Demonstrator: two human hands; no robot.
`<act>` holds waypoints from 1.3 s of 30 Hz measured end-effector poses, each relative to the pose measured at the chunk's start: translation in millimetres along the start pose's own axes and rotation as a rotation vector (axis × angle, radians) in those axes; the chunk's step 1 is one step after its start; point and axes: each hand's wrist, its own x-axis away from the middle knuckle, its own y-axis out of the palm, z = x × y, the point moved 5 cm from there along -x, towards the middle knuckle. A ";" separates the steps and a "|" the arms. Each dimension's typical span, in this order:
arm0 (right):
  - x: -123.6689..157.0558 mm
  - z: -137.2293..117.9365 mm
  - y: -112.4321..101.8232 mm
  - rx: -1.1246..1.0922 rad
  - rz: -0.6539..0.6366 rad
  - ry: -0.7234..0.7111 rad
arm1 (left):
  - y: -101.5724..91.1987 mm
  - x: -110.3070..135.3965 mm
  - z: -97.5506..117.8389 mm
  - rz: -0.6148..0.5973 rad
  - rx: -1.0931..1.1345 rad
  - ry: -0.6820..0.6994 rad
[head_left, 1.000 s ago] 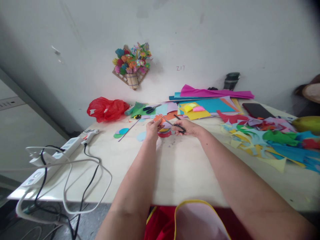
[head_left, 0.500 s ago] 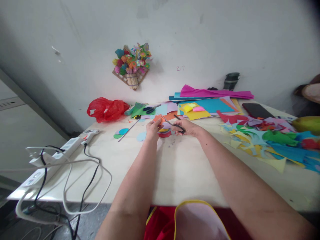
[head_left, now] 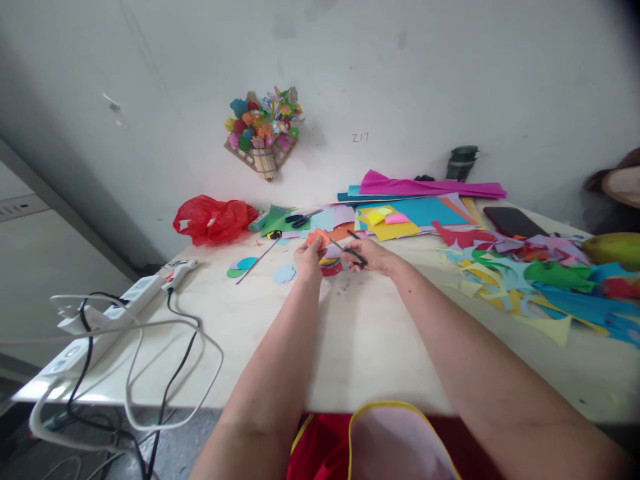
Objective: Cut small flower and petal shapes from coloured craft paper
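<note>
surface (head_left: 360, 333): pale board, matt and smooth, wood-like
scissors (head_left: 345, 250): thin bright metal blades, black plastic handles
orange scrap (head_left: 320, 237): matt paper
sheets (head_left: 425, 210): flat coloured paper, matt
offcuts (head_left: 540, 280): matt paper, curled, with ragged cut edges
bag (head_left: 213, 219): thin red plastic, crinkled and glossy
power strip (head_left: 115, 310): smooth white plastic with a slight sheen
cables (head_left: 175, 347): smooth sheathing, white and black
phone (head_left: 510, 220): dark and glossy
wall (head_left: 450, 80): matt white paint, scuffed

Head-worn view looks forward and down, close over the table (head_left: 360, 347) (corners perhaps blurred), facing the wall (head_left: 450, 67).
</note>
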 end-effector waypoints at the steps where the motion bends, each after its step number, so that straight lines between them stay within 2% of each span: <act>1: 0.5 -0.6 0.5 -0.004 0.001 0.000 | 0.4 1.2 0.1 0.013 0.001 0.005; 9: 2.9 -0.7 -8.0 0.034 -0.078 -0.011 | 2.8 7.6 1.5 0.039 0.036 0.040; 14: 5.4 -0.1 -16.0 -0.032 -0.105 -0.028 | 3.3 6.7 -0.7 0.027 0.041 0.063; 16: 4.3 -3.2 -15.6 -0.103 -0.027 -0.045 | 4.9 7.7 -2.9 0.004 0.029 0.061; 21: 0.3 -11.1 -8.6 -0.333 0.315 -0.076 | 11.1 14.3 -8.8 -0.082 -0.003 0.084; 23: -0.3 -13.8 -2.9 -0.349 0.384 -0.080 | 13.0 17.3 -10.5 -0.113 -0.011 0.080; 30: 1.7 -16.4 4.7 -0.340 0.536 -0.083 | 16.3 25.8 -8.6 -0.162 0.016 0.019; 39: -4.5 -12.6 0.7 -0.308 0.556 -0.146 | 16.4 24.0 -17.8 -0.195 0.060 -0.012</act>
